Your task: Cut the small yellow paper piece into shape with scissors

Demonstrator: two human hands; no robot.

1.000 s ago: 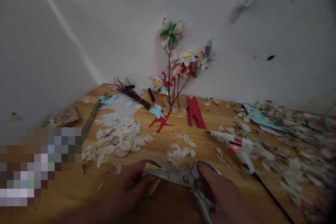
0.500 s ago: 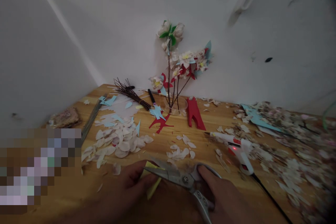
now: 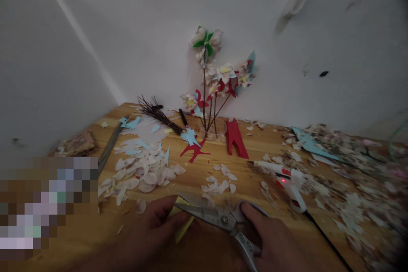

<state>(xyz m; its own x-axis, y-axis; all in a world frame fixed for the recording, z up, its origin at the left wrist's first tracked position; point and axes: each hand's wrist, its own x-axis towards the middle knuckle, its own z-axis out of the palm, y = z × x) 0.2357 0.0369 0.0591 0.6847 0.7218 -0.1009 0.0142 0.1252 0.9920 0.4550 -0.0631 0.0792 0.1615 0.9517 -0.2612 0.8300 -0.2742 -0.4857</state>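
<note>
Tabletop: light wood (image 3: 264,142), dimly lit, against a pale wall (image 3: 149,29); clock hours read from the view's centre.
Twelve o'clock: paper-petalled flowers (image 3: 225,70) on brown stems.
Nine: a tied bundle of twigs (image 3: 164,119).
Eight: loose pale petals (image 3: 149,174), heaped.
Four: red cut paper (image 3: 235,136); beyond it, a white hot-glue gun (image 3: 295,176), red light lit.
Between three and four, far out: a wide litter of dried petals (image 3: 360,204).
In the way: scissors (image 3: 225,219) at six, blades crossing the yellow paper (image 3: 182,230) and covering part of it.
Left hand (image 3: 161,221), seven: thumb and fingers pinch the yellow paper.
Right hand (image 3: 270,233), five: curled round the scissors' handles, thumb at the upper loop.
</note>
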